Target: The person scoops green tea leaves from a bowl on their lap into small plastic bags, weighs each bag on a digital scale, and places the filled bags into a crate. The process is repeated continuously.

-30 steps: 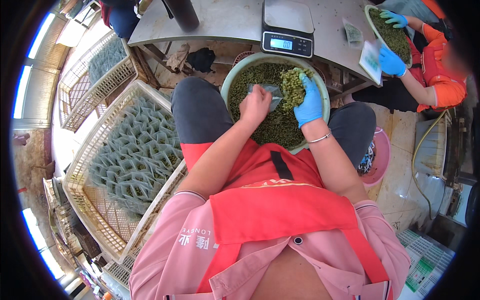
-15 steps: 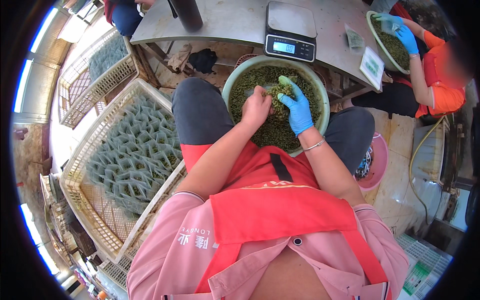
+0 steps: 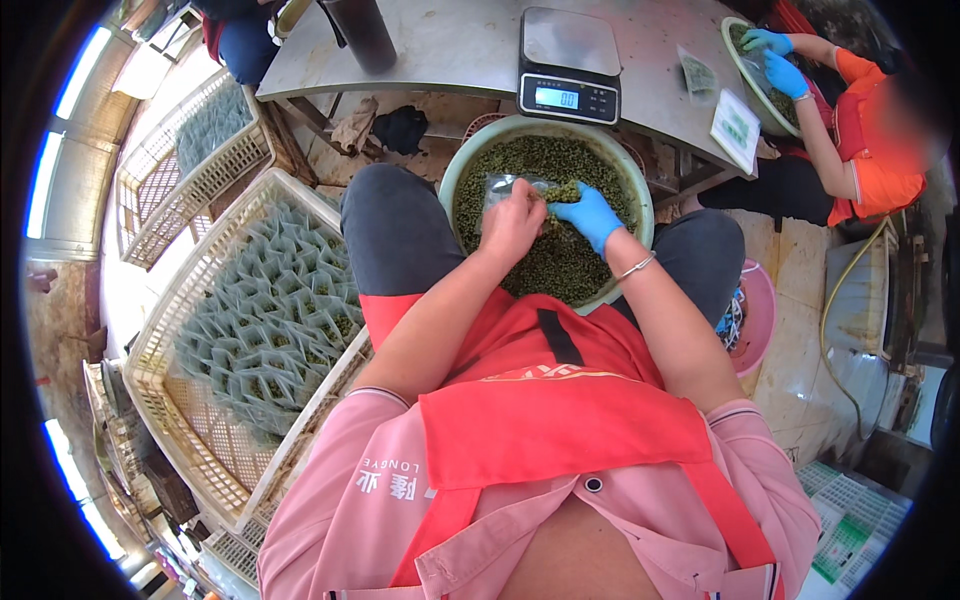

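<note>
A pale green basin (image 3: 448, 200) sits between my knees, filled with small round green berries (image 3: 562, 270) that look like green peppercorns. Over it, my bare left hand (image 3: 512, 222) pinches a small clear plastic bag (image 3: 500, 186), whose loose end sticks out to the left of the fingers. My right hand (image 3: 593, 217), in a blue glove, is closed on a clump of the green berries (image 3: 567, 191) at the bag's right end. Whether the clump is inside the bag's mouth or just beside it, I cannot tell.
On the metal table (image 3: 455, 55) ahead stand a digital scale (image 3: 570, 60) and a dark cylinder (image 3: 360, 35). At left, a cream crate (image 3: 150, 385) holds many filled bags. A pink basin (image 3: 762, 320) is at right. A co-worker's gloved hands (image 3: 782, 70) work over another basin.
The clear bag now shows in my left hand. My right hand has turned over, its back now upward, and holds a smaller visible clump near the bag.
</note>
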The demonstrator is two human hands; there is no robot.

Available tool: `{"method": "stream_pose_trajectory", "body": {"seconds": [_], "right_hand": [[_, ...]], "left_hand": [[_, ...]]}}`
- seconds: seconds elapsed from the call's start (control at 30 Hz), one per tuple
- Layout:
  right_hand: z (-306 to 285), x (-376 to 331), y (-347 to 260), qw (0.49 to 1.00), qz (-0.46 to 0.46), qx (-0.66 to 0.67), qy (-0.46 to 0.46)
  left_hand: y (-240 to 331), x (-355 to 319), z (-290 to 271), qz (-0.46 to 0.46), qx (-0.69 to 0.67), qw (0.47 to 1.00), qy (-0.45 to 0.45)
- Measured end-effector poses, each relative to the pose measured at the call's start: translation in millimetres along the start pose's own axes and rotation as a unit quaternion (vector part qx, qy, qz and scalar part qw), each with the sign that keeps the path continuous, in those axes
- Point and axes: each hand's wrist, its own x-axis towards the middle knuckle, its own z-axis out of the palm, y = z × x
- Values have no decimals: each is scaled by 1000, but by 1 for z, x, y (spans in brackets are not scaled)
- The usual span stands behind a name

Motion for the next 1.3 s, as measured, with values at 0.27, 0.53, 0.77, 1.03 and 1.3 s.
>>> {"method": "stream_pose_trajectory", "body": {"seconds": [0.27, 0.53, 0.77, 1.03, 1.3], "right_hand": [[-2, -19, -31, 994, 0, -113, 8], [-17, -40, -52, 999, 28, 5, -27], [-12, -28, -45, 998, -4, -61, -8], [-8, -8, -10, 997, 14, -33, -66], [12, -4, -5, 988, 54, -145, 27]], "left_hand": [[-10, 2, 2, -68, -31, 997, 16], [-19, 7, 13, -7, -2, 998, 67], [-10, 0, 2, -22, -137, 990, 16], [3, -5, -3, 2, -91, 996, -12], [-8, -1, 2, -38, -156, 987, -6]]}}
